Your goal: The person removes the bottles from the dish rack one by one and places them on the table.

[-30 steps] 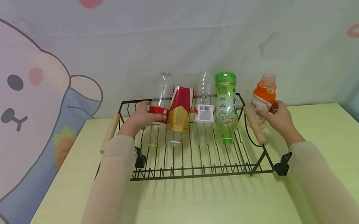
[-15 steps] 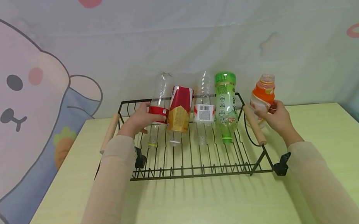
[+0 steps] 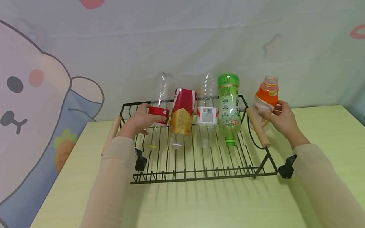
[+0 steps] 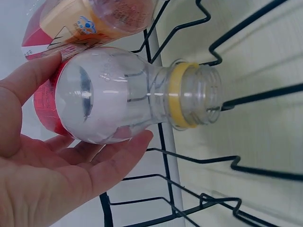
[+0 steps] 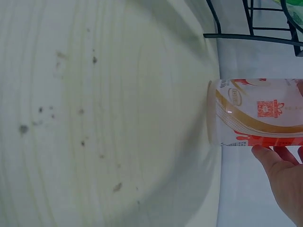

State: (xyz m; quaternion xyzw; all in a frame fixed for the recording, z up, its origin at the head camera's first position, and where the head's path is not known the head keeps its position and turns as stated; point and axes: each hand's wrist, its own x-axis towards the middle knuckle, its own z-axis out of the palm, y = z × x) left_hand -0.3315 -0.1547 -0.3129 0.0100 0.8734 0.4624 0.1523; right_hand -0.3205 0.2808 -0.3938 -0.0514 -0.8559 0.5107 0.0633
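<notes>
My left hand [image 3: 137,122] grips a clear plastic bottle [image 4: 109,94] with a red label round its middle. The bottle leans neck down at the left end of a black wire dish rack [image 3: 195,174], its open mouth and yellow neck ring among the wires. In the left wrist view the thumb lies on one side of it and the fingers curl round the other. Outside the rack's right end, my right hand [image 3: 282,120] holds an upright bottle [image 3: 267,94] with an orange and white label and an uncapped mouth. Its base is close over the table in the right wrist view.
Between the hands, a red and gold bottle [image 3: 182,114], a clear bottle with a barcode label [image 3: 207,115] and a green bottle [image 3: 230,108] lean neck down in the rack. The rack has wooden handles [image 3: 258,127] and stands on a pale table [image 3: 202,214] before a printed cloth [image 3: 189,21].
My left hand and the red-labelled bottle have shifted slightly left, widening the gap to the red and gold bottle. The right hand's orange-labelled bottle has moved barely leftward.
</notes>
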